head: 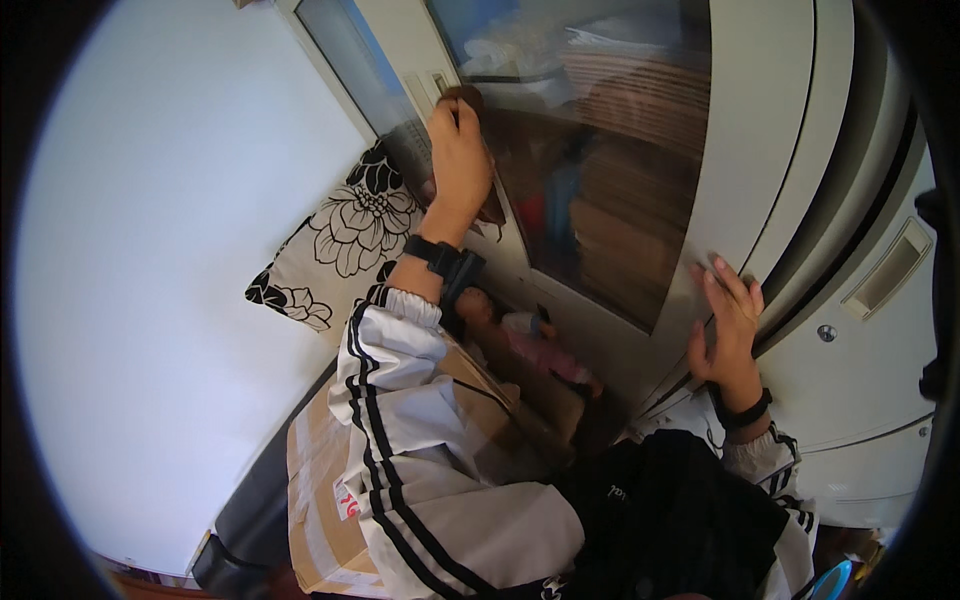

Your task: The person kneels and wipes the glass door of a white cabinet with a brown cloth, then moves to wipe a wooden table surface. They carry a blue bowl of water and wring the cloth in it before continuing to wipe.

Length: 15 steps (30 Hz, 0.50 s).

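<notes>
My left hand (459, 161) is closed on a dark brown thing, perhaps a cloth, at the frame of a glass cabinet door (517, 247), beside its recessed handle. Part of the brown thing (491, 214) shows below the hand against the door; the hand hides the rest. My right hand (726, 322) holds nothing; its fingers are spread at the pale cabinet frame on the right, and whether they touch it I cannot tell. Behind the glass lie stacks of papers or folders (630, 94).
An opened cardboard box (322, 465) stands under my left arm. A doll in pink (544, 352) lies between box and cabinet. A black-and-white flowered cushion (352, 232) leans by the white wall. A white cabinet with a lock (826, 333) is at right.
</notes>
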### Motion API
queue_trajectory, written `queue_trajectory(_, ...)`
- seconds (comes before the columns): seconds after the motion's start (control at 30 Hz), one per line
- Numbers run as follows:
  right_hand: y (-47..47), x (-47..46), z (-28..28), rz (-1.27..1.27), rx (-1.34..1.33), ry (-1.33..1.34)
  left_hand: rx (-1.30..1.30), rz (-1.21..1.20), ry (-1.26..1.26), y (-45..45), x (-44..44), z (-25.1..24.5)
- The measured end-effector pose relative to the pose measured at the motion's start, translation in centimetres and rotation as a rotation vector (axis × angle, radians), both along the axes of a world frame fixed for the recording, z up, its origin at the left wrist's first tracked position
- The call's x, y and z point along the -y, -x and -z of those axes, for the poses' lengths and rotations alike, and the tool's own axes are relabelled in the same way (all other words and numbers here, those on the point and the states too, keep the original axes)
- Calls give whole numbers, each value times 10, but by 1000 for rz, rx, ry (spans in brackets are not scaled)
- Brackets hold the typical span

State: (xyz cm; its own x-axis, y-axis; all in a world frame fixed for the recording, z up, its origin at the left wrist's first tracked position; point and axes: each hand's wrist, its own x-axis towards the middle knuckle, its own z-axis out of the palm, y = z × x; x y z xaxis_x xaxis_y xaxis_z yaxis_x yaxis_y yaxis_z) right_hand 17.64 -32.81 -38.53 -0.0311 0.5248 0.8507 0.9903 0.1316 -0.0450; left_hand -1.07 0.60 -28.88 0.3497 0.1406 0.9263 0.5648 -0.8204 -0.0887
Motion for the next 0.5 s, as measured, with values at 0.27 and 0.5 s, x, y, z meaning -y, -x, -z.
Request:
queue_trajectory(0.27, 0, -2, 0, -11, 21, -46, -346, 65, 148, 34, 6, 113)
queue_trajectory(0.5, -2, -2, 3, 12, 37, -28, -564, 112, 191, 44, -1, 170)
